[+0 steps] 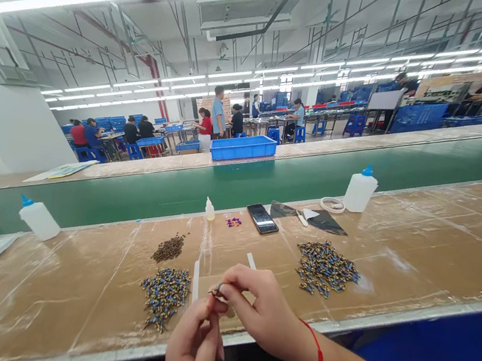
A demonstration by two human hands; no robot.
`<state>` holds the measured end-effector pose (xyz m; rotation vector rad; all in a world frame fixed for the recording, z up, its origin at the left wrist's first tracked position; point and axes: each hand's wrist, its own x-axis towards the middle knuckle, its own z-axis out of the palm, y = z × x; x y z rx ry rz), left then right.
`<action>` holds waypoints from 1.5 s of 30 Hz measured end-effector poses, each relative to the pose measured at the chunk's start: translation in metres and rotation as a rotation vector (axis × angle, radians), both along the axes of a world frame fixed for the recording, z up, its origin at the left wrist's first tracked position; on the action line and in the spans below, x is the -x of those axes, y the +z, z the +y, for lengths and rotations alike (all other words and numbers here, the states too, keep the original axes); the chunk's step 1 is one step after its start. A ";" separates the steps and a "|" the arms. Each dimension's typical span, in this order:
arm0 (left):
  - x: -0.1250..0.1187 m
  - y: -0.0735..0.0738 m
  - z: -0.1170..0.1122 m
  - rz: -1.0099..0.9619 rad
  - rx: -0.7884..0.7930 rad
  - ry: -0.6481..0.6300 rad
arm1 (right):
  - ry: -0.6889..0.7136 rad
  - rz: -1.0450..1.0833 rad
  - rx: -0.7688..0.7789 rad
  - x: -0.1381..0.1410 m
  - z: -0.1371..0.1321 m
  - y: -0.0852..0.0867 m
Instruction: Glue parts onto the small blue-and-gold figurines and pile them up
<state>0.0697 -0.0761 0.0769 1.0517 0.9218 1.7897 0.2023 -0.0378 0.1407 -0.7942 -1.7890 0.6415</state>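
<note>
- Head view, right hand [262, 312]: bare, red braided cord bracelet [320, 359] on the wrist; grip clamped, thumb and fingertips, on a tiny dark-and-blue piece [217, 289].
- Left hand [198, 347]: bare, fingers curled, just below the right; its fingertips are right at that piece, but too small and covered to tell if this grip is clamped on it as well.
- Tiny piece: up between both hands, over the near edge of the long brown worktop [103, 299].
- Loose pile of small blue-and-gold pieces [165, 295]: worktop, just left of the hands; heap of tiny round brown bits [169, 247] just behind it.
- Second pile of blue-and-gold pieces [327, 269]: worktop, right of the hands (pieces overlap, no count).
- Narrow white flat strip [196, 281] beside the left pile; another short white strip [251, 261] behind the right hand.
- Further back, left to right: small translucent dropper bottle [210, 210], scatter of purple-and-orange bits [233, 222], black smartphone [263, 219], dark grey flat sheets [329, 222], white tape ring [332, 205], white plastic bottle with blue cap [360, 192].
- Far left: another blue-capped white bottle [41, 221].
- Beyond: green belt [149, 197], blue plastic crate [243, 148] past it, co-workers at tables behind.
</note>
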 end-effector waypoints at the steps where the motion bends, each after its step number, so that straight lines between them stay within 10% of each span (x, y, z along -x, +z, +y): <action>1: -0.001 0.000 0.000 -0.018 -0.007 -0.006 | -0.006 0.005 -0.005 0.000 0.001 -0.001; 45: -0.013 0.000 0.000 0.056 -0.042 0.090 | -0.018 0.085 -0.114 -0.008 0.000 -0.009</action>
